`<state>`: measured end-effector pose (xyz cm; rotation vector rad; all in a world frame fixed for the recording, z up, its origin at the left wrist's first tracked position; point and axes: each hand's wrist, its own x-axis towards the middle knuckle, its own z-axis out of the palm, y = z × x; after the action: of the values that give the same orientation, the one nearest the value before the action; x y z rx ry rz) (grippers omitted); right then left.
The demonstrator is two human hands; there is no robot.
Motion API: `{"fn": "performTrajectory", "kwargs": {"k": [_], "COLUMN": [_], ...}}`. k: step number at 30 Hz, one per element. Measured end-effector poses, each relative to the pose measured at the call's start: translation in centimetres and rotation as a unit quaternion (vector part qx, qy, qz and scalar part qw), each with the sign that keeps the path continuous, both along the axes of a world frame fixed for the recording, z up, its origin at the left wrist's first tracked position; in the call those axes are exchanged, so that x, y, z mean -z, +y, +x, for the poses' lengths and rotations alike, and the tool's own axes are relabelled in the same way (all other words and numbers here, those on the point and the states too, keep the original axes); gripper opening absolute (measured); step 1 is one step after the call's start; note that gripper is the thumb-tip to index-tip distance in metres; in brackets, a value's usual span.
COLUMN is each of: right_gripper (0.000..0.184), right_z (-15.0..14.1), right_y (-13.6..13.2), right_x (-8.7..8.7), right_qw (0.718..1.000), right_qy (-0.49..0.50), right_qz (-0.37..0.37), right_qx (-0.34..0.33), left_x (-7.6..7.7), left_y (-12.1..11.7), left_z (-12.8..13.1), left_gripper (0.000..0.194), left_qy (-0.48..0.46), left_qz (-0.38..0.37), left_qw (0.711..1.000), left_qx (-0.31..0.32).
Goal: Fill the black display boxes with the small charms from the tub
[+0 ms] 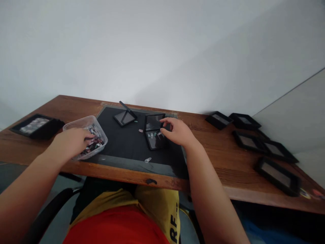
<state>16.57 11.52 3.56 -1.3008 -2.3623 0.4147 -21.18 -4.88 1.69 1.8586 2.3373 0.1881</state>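
My left hand [72, 142] reaches over the rim of a clear plastic tub [101, 130]. Its fingers are drawn together among many small shiny gem-like pieces [95, 146]; whatever they pinch is hidden. My right hand [176, 130] hovers at an opened black case [153, 145], thumb and forefinger apart beside its raised lid [153, 122]. No piece shows between those fingers. Several clear and greenish pieces [151, 135] lie in a row in the case, near the hinge. On the black mat [127, 145] are a pink piece [140, 130], a green piece [136, 121] and a clear piece [147, 160].
Another open black case [124, 118] stands at the mat's back. A black box of pale pieces [34, 126] sits left of the tub. Several black framed boxes [275, 173] spread over the right of the wooden table [203, 145]. A wall rises behind.
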Motion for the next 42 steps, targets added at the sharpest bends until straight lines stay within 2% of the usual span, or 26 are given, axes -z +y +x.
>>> {"fn": "performTrajectory", "kwargs": {"k": [2, 4, 8, 11, 16, 20, 23, 25, 27, 30, 35, 39, 42], "right_gripper": [0.04, 0.038, 0.033, 0.031, 0.03, 0.032, 0.031, 0.03, 0.03, 0.033, 0.037, 0.036, 0.034], "right_z": [0.1, 0.1, 0.1, -0.2, -0.6, -0.6, -0.6, -0.7, -0.8, -0.9, -1.2, -1.3, -1.2], "right_y": [0.0, 0.0, -0.2, -0.5, -0.8, -1.0, -1.2, -1.4, -1.6, -1.9, -2.2, -2.3, -2.3], "right_x": [0.1, 0.2, 0.2, 0.3, 0.4, 0.2, 0.1, 0.1, 0.1, 0.2, 0.4, 0.6, 0.6], "right_qw": [1.0, 1.0, 0.999, 0.999, 0.999, 0.999, 0.998, 0.997, 0.994, 0.981, 0.954, 0.954, 0.956], "right_qy": [0.003, 0.011, 0.03, 0.042, 0.039, 0.035, 0.041, 0.054, 0.08, 0.145, 0.218, 0.22, 0.215], "right_qz": [0.008, 0.007, 0.014, 0.025, 0.009, -0.004, -0.002, -0.002, -0.006, -0.031, -0.052, -0.038, -0.036], "right_qx": [-0.003, -0.005, -0.004, -0.009, -0.034, -0.034, -0.037, -0.05, -0.076, -0.126, -0.198, -0.201, -0.197], "left_x": [-0.4, -1.2, -3.0, -3.9, -5.1, -6.2, -6.5, -6.1, -5.4, -4.2, -1.9, 0.2, 1.1], "left_y": [0.3, 0.2, -0.9, -1.5, -1.2, -1.6, -1.7, -1.1, 0.2, 2.7, 6.5, 8.0, 8.2], "left_z": [0.4, 0.6, 0.5, 0.9, 2.6, 5.2, 8.2, 10.3, 12.1, 14.4, 17.0, 17.7, 17.6], "left_gripper": [0.042, 0.047, 0.061, 0.068, 0.056, 0.056, 0.059, 0.06, 0.06, 0.063, 0.066, 0.067, 0.067], "left_qy": [0.032, 0.055, 0.046, -0.001, -0.083, -0.225, -0.406, -0.497, -0.541, -0.579, -0.64, -0.683, -0.687], "left_qz": [-0.037, -0.041, 0.023, 0.083, 0.152, 0.192, 0.231, 0.241, 0.24, 0.229, 0.185, 0.172, 0.166], "left_qw": [0.999, 0.997, 0.995, 0.987, 0.974, 0.944, 0.879, 0.832, 0.806, 0.782, 0.745, 0.709, 0.707], "left_qx": [-0.011, -0.028, -0.08, -0.135, -0.148, -0.144, -0.099, -0.056, -0.017, 0.02, 0.035, 0.024, 0.018]}}
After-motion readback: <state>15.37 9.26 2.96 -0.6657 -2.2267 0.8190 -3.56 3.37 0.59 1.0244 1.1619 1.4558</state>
